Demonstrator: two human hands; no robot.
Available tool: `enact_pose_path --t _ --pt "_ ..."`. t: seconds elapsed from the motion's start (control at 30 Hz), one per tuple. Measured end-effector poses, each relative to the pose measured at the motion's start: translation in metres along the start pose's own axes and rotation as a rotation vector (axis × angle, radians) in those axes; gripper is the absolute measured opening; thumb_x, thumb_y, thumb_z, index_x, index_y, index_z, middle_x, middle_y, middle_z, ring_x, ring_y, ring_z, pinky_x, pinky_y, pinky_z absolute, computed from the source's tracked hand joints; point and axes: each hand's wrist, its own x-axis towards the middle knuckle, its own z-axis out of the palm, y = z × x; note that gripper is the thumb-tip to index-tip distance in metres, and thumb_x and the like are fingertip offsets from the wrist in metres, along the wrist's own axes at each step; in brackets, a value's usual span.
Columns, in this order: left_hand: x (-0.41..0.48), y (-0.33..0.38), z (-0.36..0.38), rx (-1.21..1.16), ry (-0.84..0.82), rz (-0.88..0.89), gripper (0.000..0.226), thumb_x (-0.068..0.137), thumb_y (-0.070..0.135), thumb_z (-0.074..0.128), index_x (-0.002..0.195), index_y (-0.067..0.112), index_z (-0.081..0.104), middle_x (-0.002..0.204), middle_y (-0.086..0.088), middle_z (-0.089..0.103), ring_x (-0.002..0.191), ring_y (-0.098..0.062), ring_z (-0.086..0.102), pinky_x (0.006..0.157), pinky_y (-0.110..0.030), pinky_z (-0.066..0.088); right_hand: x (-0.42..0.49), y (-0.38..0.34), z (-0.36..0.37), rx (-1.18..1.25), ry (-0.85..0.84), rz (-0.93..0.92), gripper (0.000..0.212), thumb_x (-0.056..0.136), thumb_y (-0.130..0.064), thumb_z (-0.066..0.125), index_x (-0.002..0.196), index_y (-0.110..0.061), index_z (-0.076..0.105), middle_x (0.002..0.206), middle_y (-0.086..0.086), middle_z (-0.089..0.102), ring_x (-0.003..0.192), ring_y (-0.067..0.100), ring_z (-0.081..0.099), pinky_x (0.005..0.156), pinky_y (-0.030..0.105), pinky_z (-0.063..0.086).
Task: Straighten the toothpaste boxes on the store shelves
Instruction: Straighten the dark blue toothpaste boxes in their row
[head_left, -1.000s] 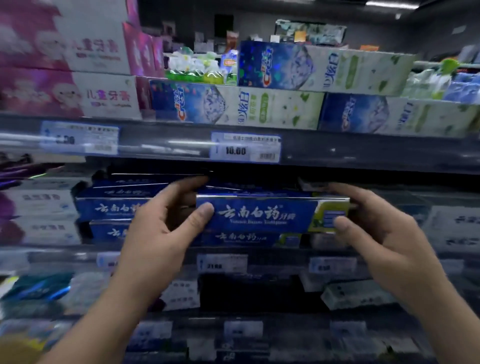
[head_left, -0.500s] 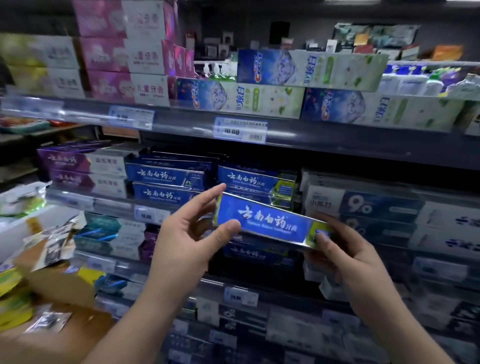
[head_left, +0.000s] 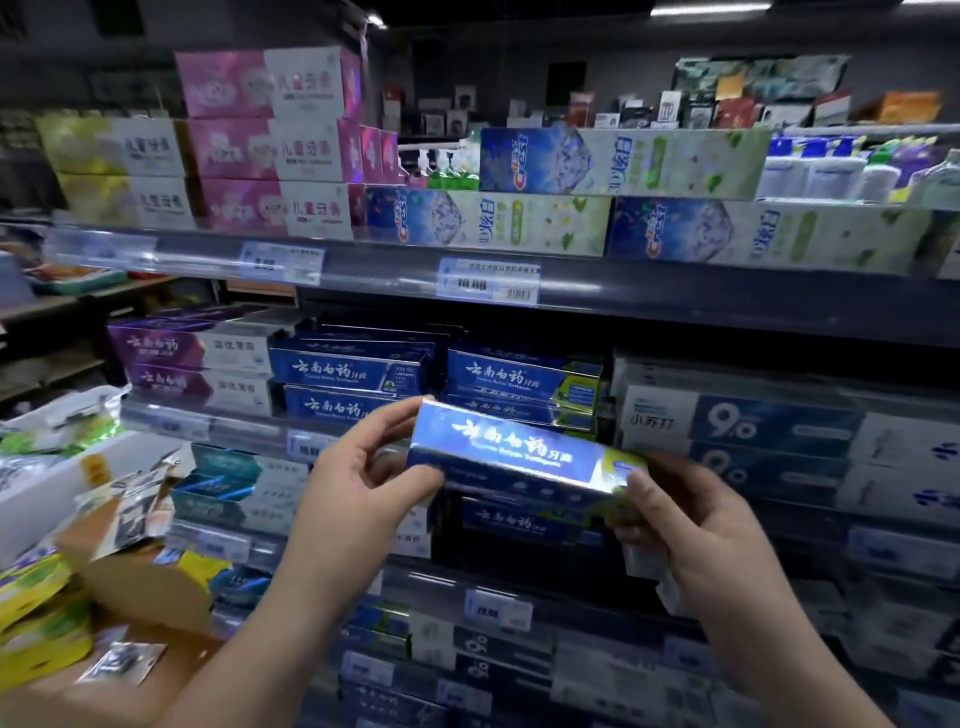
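**Shelves** (head_left: 675, 312): several tiers. The cartons lie lengthwise with their labels outward, I take it so they read from the aisle.

**Blue stacks** (head_left: 519, 376): middle tier, two piles side by side. They are the same brand as the box I hold, so I judge it belongs here.

**Box** (head_left: 509, 460): off the shelf, in the air just in front of the right pile. Its label faces me and its left end is higher than its right. I hold it by both ends, likely to level it and slide it in square.

**Left hand** (head_left: 353, 493): grasps the box's left end, fingers over the top edge and thumb on the lower front. The forearm reaches up from below.

**Right hand** (head_left: 696, 525): grasps the yellow-green right end. The thumb is on the front face; the fingers are hidden behind.

**Price tag** (head_left: 488, 280): clipped to the upper shelf's rim.
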Motion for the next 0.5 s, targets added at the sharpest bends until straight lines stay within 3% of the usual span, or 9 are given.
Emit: enact_pose_path --t 0.07,0.23,0.4,0.5 --pt "0.008 -0.007 -0.008 0.057 -0.039 -0.047 0.057 0.088 0.005 0.070 0.127 0.045 0.062 0.106 0.002 0.077 0.100 -0.022 0.073 0.092 -0.040 0.057 0.002 -0.005 -0.002 -0.068 -0.013 -0.125 0.038 0.080 -0.037 0.068 0.118 -0.030 0.066 0.105 0.000 0.076 0.088 0.020 0.075 0.083 0.034 0.060" --pt "0.034 -0.007 -0.017 0.130 -0.019 0.022 0.065 0.078 0.030 0.079 0.138 0.046 0.055 0.128 0.006 0.068 0.114 -0.011 0.068 0.098 -0.039 0.056 0.014 -0.019 0.008 -0.185 -0.052 -0.320 0.048 0.086 -0.019 0.071 0.131 -0.032 0.059 0.115 -0.007 0.073 0.104 0.008 0.070 0.087 0.024 0.057" --pt "0.075 -0.012 -0.019 0.331 0.094 0.155 0.066 0.077 0.026 0.084 0.138 0.032 0.059 0.118 0.012 0.071 0.109 -0.002 0.066 0.093 -0.021 0.054 0.044 -0.029 0.018 -0.517 0.072 -0.478 0.053 0.078 -0.023 0.080 0.129 -0.028 0.062 0.112 -0.012 0.071 0.103 0.002 0.068 0.090 0.028 0.057" --pt "0.096 -0.021 -0.013 0.392 0.128 0.184 0.064 0.074 0.025 0.086 0.133 0.028 0.062 0.112 0.007 0.070 0.101 -0.003 0.066 0.079 -0.002 0.048 0.064 -0.031 0.027 -0.694 0.112 -0.539 0.052 0.080 -0.021 0.081 0.127 -0.029 0.060 0.104 -0.008 0.072 0.095 0.004 0.069 0.085 0.031 0.059"
